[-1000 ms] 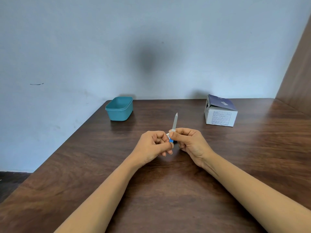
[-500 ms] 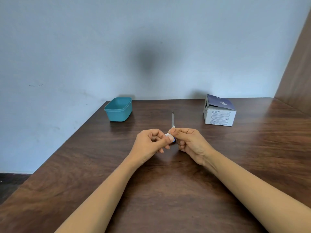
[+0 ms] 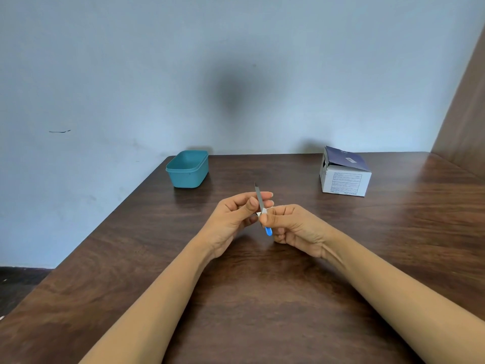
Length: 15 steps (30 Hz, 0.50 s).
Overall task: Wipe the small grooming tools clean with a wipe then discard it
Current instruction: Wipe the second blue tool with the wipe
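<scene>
Above table (image 3: 262,298), left hand (image 3: 231,219), right hand (image 3: 296,227) pinch nail file (image 3: 259,199) (wipe (image 3: 259,213) between); teal tub (image 3: 187,169), box (image 3: 345,177) behind; box contents hidden.

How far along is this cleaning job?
It is mid-wipe and nothing looks finished. Only one tool shows, the file. The left hand pinches its blade and the right hand pinches it near the blue handle, with a scrap of white wipe between them. What is left is to finish the file, then discard the wipe, perhaps into the tub. No other tools are in view.
</scene>
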Motion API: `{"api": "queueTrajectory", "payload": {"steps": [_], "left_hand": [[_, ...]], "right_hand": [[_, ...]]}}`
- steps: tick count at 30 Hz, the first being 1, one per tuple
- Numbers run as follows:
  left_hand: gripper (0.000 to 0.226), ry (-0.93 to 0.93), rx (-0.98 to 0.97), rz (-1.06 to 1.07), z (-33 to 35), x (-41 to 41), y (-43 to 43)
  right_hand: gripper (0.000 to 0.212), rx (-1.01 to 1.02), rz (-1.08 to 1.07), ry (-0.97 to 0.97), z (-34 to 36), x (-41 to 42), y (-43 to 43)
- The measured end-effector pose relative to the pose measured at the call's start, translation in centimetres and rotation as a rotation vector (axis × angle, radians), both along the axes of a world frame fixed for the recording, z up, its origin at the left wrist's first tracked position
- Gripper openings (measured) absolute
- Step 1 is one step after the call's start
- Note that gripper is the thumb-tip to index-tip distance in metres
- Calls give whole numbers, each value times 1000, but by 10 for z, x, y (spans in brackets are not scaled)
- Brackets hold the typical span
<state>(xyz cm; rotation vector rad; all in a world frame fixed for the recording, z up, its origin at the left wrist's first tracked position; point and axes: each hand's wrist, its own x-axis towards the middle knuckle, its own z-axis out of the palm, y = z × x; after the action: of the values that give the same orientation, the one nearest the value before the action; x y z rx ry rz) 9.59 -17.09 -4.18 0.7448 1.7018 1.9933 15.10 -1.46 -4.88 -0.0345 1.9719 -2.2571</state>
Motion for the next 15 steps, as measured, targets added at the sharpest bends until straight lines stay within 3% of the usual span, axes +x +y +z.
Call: {"api": "queueTrajectory", "payload": {"steps": [7, 11, 15], "left_hand": [[21, 2, 60, 118, -1, -3, -1], [23, 13, 101, 220, -1, -8, -1], [18, 64, 115, 273, 0, -6, 0]], "right_hand": [[6, 139, -22, 78, 1, 3, -5], [8, 263, -85, 126, -2, 5, -8], [9, 264, -212, 210, -8, 4, -11]]}}
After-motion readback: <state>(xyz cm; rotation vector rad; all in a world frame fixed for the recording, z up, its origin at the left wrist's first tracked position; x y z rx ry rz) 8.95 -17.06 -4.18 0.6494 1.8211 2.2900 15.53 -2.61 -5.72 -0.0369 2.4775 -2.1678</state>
